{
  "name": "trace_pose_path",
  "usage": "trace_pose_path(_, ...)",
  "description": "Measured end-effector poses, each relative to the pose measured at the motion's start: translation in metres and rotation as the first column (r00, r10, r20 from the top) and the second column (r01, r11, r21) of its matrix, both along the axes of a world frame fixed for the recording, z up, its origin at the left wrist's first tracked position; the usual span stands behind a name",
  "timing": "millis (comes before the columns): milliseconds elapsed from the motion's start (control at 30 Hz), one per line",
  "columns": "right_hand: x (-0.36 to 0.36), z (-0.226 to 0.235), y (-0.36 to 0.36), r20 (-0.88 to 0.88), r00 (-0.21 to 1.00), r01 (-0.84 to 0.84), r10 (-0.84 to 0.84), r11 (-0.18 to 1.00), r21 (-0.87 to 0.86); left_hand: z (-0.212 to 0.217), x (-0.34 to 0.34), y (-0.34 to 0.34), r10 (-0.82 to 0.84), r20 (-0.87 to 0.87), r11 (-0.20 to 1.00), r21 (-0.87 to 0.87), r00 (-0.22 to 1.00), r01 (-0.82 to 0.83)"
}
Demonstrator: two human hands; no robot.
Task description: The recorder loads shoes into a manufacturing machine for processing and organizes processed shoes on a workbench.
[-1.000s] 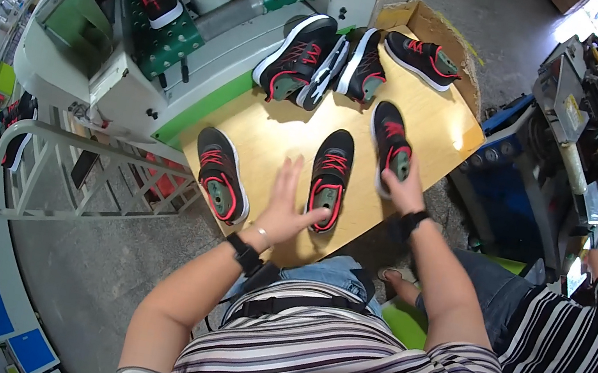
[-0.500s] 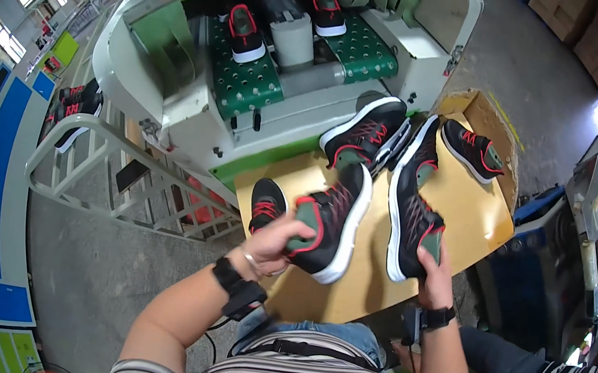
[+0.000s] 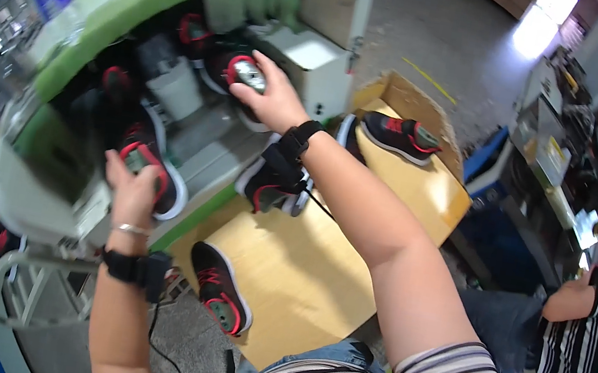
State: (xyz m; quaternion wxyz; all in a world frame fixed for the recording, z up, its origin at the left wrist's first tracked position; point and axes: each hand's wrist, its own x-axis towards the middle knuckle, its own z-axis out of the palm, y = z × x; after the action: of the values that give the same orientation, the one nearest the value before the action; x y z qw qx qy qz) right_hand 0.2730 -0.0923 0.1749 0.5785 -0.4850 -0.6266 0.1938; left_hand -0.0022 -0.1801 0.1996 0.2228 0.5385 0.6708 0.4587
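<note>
My left hand point(image 3: 128, 188) grips a black and red sneaker point(image 3: 152, 166) at its heel, down on the left side of a white and green machine point(image 3: 183, 25). Further in, my right hand point(image 3: 271, 95) presses on the heel of a second black and red sneaker point(image 3: 229, 72) on the machine's right side. Both forearms reach away from me over a yellow wooden table point(image 3: 303, 258). Each wrist wears a black band.
One sneaker point(image 3: 218, 298) lies at the table's near left corner, another point(image 3: 272, 182) under my right forearm, a third point(image 3: 401, 136) at the far end. A person in a striped shirt point(image 3: 586, 314) sits at the right by a cluttered bench point(image 3: 558, 151). A metal rail point(image 3: 22, 282) stands lower left.
I lifted two sneakers off the table and carried them forward onto the machine; both hands now hold them there. The view has swung toward the machine.
</note>
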Motion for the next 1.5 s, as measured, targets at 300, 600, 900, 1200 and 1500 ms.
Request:
trace_pose_path(300,0.301,-0.082,-0.083,0.705,0.487,0.769,-0.516,0.636,-0.065,0.035,0.005,0.005,-0.131,0.285,0.984,-0.079,0.949,0.159)
trace_pose_path(600,0.244,-0.13,-0.189,0.698,0.692,0.645,-0.185,0.594,-0.481,0.015,-0.06,-0.008,-0.248,0.435,0.964,0.025,0.865,0.264)
trace_pose_path(900,0.08,-0.093,-0.382,0.577,0.815,0.437,0.053,0.597,-0.672,-0.131,-0.032,-0.207,-0.242,-0.193,0.947,-0.26,0.951,0.188)
trace_pose_path(1200,-0.057,-0.112,-0.371,-0.196,0.862,-0.471,0.467,0.596,-0.65,-0.193,-0.015,-0.272,-0.173,0.259,0.895,-0.361,0.95,0.262)
trace_pose_path(1500,0.003,-0.099,-0.349,0.249,0.966,0.061,0.072,0.872,-0.486,-0.142,0.057,-0.267,-0.452,-0.052,0.887,-0.133,0.89,0.442)
